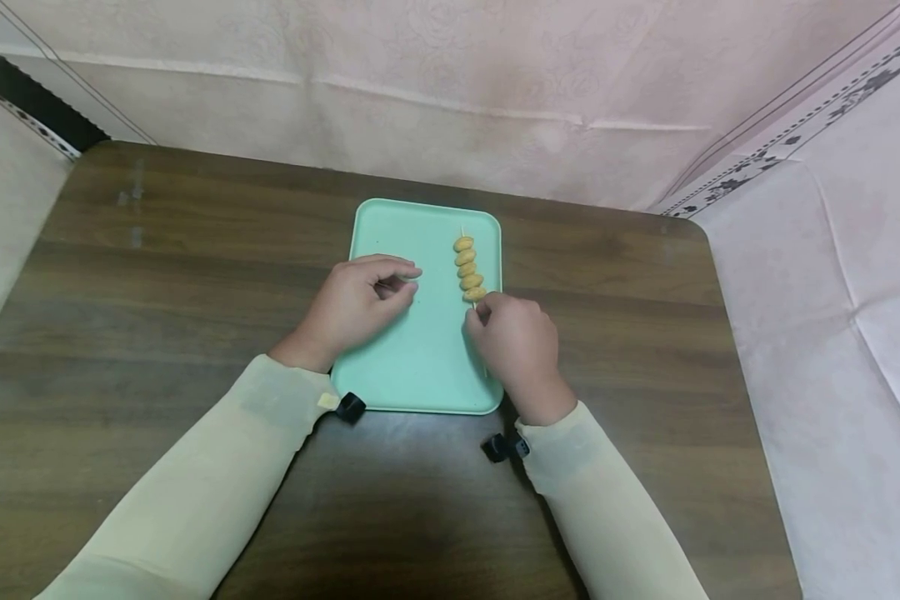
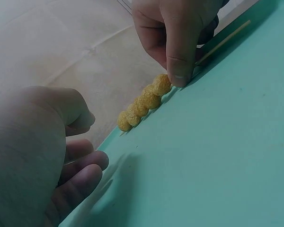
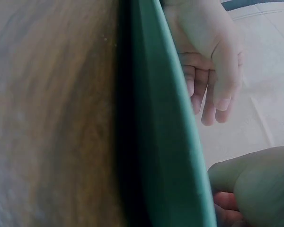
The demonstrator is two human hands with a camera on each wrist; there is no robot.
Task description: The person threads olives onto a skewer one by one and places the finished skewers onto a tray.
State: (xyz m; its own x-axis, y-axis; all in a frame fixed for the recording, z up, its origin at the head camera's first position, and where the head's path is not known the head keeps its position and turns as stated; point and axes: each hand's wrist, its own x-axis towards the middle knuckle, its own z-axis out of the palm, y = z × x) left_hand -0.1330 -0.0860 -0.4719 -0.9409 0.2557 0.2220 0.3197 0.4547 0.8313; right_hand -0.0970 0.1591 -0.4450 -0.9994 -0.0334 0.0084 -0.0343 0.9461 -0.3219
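A skewer [image 1: 469,270] threaded with several golden, wrinkled food balls lies over the right side of a mint-green tray [image 1: 412,375]. My right hand [image 1: 516,342] pinches its bare stick between thumb and finger, just below the nearest ball. In the left wrist view the balls [image 2: 144,103] sit pressed together, and the stick's bare end [image 2: 227,40] runs past the hand. My left hand [image 1: 360,304] hovers over the tray's left side, fingers loosely bent with a gap between thumb and forefinger. The right wrist view shows the left hand [image 3: 210,61] beyond the tray's rim, while the skewer is hidden there.
The tray rests on a dark brown wooden table [image 1: 217,275]. Pale patterned cloth [image 1: 435,83] hangs behind the table, and more white cloth [image 1: 832,333] stands along its right side. Both forearms reach in from the near edge, with a small black device [image 1: 351,407] at each wrist.
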